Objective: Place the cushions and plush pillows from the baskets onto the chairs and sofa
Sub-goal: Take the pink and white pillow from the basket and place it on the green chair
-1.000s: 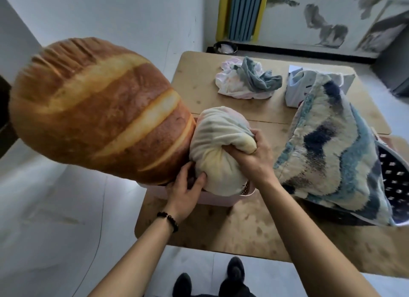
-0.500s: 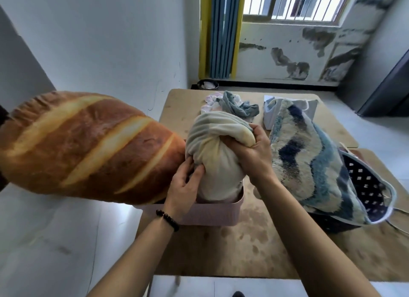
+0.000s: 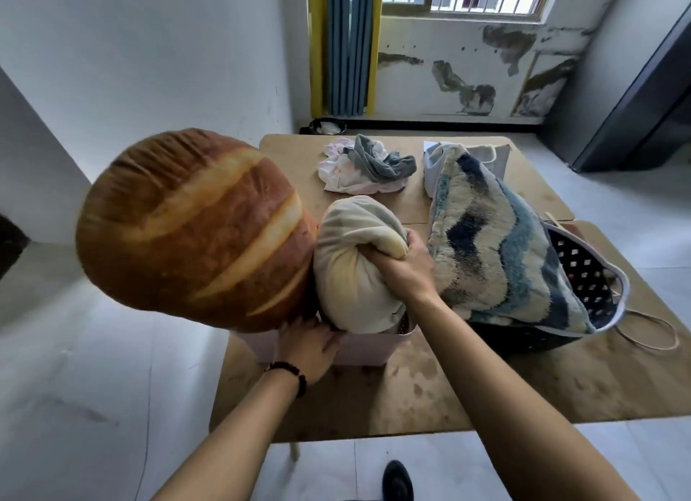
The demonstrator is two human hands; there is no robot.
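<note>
A cream plush pillow (image 3: 351, 276) stands upright in a pink basket (image 3: 370, 345) on the wooden table (image 3: 467, 388). My right hand (image 3: 396, 269) grips a bunched fold of it near its top right. A large bread-shaped pillow (image 3: 194, 231) leans out of the same basket to the left, over the floor. My left hand (image 3: 308, 341) presses on the basket's front rim, just under the bread pillow's lower end. A shaggy blue-and-cream wavy cushion (image 3: 497, 246) sticks out of a dark latticed basket (image 3: 583, 276) to the right.
A heap of crumpled clothes (image 3: 366, 168) and a white box (image 3: 490, 153) lie on the far half of the table. A cord loop (image 3: 650, 332) trails from the dark basket. Pale tiled floor lies left of the table; a dark cabinet (image 3: 643, 100) stands at the right wall.
My left hand has dropped from between the two pillows down to the pink basket's rim. My right hand keeps its grip on the cream pillow. The bread pillow has tilted more upright.
</note>
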